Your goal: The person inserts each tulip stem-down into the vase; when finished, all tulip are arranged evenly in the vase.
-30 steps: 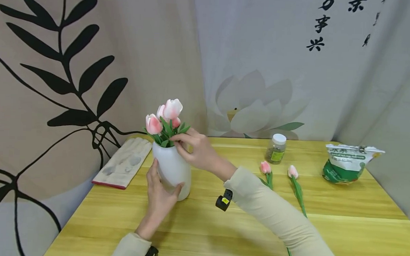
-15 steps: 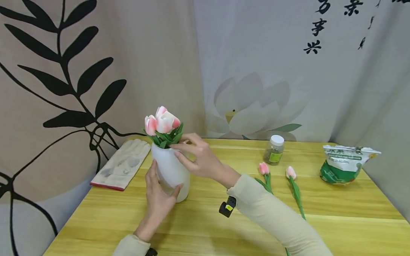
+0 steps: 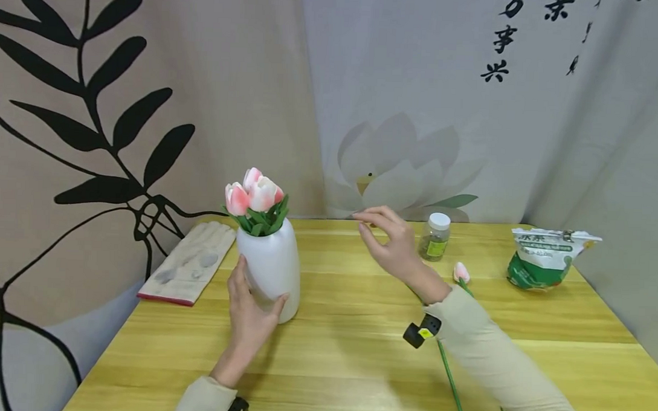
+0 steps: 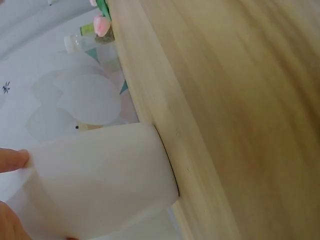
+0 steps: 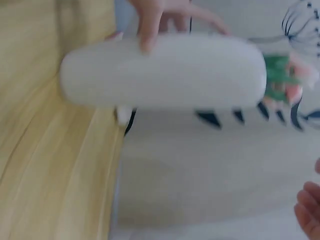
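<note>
A white vase (image 3: 272,264) stands on the wooden table, and several pink-and-white tulips (image 3: 263,194) with green leaves rise from its mouth. My left hand (image 3: 251,314) grips the lower vase, thumb on the near side and fingers round its left. In the left wrist view, fingertips (image 4: 17,159) touch the vase wall. Away to the right, my right hand (image 3: 392,241) hovers over the table, fingers loosely bent and holding nothing. Loose tulips lie beneath the right forearm: one pink head (image 3: 461,272) shows beyond the sleeve, and a green stem (image 3: 452,385) on the near side.
A small clear jar (image 3: 434,238) with a white lid stands behind the right hand. At the far right is a green-and-white bag (image 3: 550,261) with a clipped top. A flat pale cloth item (image 3: 193,264) with a red edge lies left of the vase. Printed curtain (image 3: 246,94) hangs behind.
My right hand has let go at the tulip leaves and moved right, away from the vase. The tulips sit lower in the vase than a second ago. My left hand keeps its grip.
</note>
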`<state>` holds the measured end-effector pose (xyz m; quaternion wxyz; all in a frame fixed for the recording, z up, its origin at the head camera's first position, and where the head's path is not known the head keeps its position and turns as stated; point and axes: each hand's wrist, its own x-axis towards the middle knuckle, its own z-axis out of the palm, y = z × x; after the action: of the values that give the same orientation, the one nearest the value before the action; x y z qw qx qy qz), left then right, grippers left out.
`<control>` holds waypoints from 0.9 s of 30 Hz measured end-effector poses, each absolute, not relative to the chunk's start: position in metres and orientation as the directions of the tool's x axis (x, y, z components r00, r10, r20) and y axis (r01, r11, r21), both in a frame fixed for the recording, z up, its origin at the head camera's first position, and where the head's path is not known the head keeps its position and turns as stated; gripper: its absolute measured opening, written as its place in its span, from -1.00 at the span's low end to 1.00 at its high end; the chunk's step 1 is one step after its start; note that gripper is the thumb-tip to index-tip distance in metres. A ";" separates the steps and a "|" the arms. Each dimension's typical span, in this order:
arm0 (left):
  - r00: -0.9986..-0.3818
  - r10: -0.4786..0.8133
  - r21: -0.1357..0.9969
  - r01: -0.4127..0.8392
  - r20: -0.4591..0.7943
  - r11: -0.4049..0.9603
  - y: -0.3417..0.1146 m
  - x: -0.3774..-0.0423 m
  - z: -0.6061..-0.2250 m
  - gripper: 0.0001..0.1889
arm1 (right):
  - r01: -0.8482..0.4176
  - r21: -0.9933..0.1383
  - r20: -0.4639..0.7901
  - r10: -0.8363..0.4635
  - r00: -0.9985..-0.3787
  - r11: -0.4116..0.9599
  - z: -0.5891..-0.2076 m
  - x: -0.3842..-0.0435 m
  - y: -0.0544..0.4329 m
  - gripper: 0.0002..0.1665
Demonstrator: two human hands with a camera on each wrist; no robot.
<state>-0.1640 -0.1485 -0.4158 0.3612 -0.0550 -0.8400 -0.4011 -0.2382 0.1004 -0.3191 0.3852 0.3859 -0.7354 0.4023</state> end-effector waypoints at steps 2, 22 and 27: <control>-0.736 -0.197 0.638 0.382 0.647 0.669 -0.149 -0.164 -0.415 0.15 | -0.828 -0.349 0.835 -0.256 -0.487 0.438 -0.324 -0.241 0.119 -0.79; -0.762 -0.199 0.654 0.355 0.616 0.668 -0.148 -0.163 -0.411 0.13 | -0.415 -0.392 0.110 -0.407 -0.907 0.821 -0.419 -0.231 0.217 -0.71; -0.761 -0.200 0.656 0.357 0.617 0.665 -0.148 -0.163 -0.412 0.13 | -0.351 -0.401 0.018 -0.376 -0.927 0.846 -0.433 -0.230 0.220 -0.66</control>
<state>-0.1627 -0.1477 -0.4115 0.3425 -0.0462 -0.8457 -0.4065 -0.2299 0.2202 -0.4327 -0.0304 0.1892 -0.9603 0.2029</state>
